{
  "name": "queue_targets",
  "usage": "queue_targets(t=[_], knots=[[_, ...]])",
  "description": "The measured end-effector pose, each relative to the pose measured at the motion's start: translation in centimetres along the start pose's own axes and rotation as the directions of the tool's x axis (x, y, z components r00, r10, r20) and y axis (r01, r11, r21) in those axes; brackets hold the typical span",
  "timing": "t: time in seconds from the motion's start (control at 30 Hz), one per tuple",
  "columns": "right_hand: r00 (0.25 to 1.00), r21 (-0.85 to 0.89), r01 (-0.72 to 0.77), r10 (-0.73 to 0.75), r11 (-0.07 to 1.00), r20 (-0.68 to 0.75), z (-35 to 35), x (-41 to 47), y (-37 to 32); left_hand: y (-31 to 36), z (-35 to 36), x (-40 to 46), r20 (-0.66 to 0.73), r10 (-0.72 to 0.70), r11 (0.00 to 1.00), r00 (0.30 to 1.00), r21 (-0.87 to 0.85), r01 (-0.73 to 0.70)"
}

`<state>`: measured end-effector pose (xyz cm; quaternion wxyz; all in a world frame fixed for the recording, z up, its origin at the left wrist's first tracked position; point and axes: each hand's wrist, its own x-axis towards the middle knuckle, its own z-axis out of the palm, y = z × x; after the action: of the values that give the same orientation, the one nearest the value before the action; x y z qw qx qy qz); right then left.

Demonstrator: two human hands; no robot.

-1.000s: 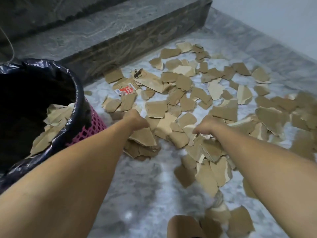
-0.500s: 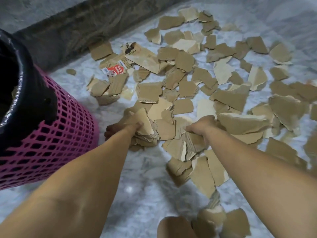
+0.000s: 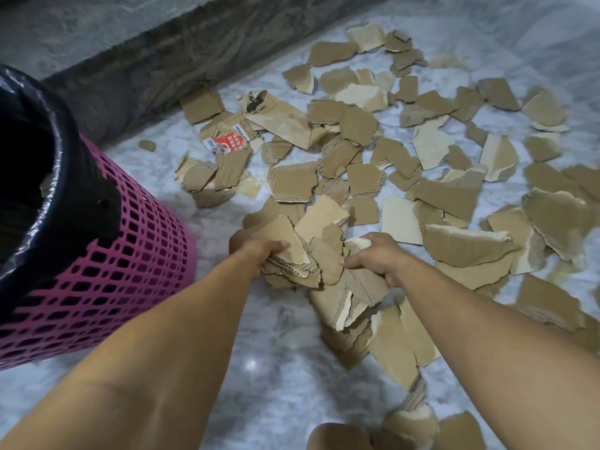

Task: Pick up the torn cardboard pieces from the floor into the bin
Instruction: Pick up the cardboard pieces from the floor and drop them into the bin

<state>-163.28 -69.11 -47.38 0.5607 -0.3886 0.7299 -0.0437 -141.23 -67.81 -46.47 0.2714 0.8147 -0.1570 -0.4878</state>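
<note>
left hand [image 3: 256, 251]: at the centre of the frame, fingers curled round a stack of torn brown corrugated cardboard pieces [image 3: 289, 258], thumb lying on the top piece.
right hand [image 3: 373, 254]: just right of the left hand, fingers curled down and gripping the right part of the same clump, where longer torn strips hang toward the lower middle of the frame.
scattered cardboard [image 3: 448, 196]: many more torn brown and pale pieces lie on the floor across the centre and right of the frame, overlapping one another.
printed piece [image 3: 224, 142]: a scrap with a red and white label lies at upper centre-left, beside a longer piece with black print.
bin [image 3: 107, 254]: a pink plastic lattice basket lined with a black plastic bag, at the left edge of the frame, near the left forearm but apart from it; little of its inside shows.
floor [image 3: 259, 378]: pale grey-white marble, glossy in the lower middle.
step [image 3: 146, 60]: a dark stone riser runs across the upper left of the frame, behind the bin.
</note>
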Motion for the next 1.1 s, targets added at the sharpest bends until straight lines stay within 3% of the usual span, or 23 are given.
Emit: queue_targets(t=[0.17, 0.3, 0.63, 0.9, 1.1], knots=[[0.999, 0.040, 0.050, -0.049, 0.998, -0.005, 0.2, -0.8, -0.5, 0.5, -0.4, -1.3, 0.088, 0.022, 0.999, 0.996, 0.024, -0.024], [0.997, 0.053, 0.074, -0.072, 0.996, -0.039, -0.7, -1.8, -1.6, 1.9, -1.5, -2.2, 0.059, 0.102, 0.987, 0.993, 0.118, -0.109], [0.949, -0.141, 0.233, -0.256, 0.962, -0.182, -5.7, -8.9, -8.4, 10.2, -7.0, -7.8, 0.081, 0.300, 0.931, 0.950, 0.191, -0.310], [0.854, -0.250, 0.400, -0.458, 0.882, -0.247, -6.7, -20.2, -16.1, 16.6, -14.4, -14.5, 0.059, 0.555, 0.808, 0.830, 0.201, -0.555], [0.784, -0.265, 0.512, -0.571, 0.817, -0.243, -4.3, -28.9, -22.8, 19.5, -23.6, -18.0, -0.039, 0.647, 0.751, 0.762, 0.206, -0.627]])
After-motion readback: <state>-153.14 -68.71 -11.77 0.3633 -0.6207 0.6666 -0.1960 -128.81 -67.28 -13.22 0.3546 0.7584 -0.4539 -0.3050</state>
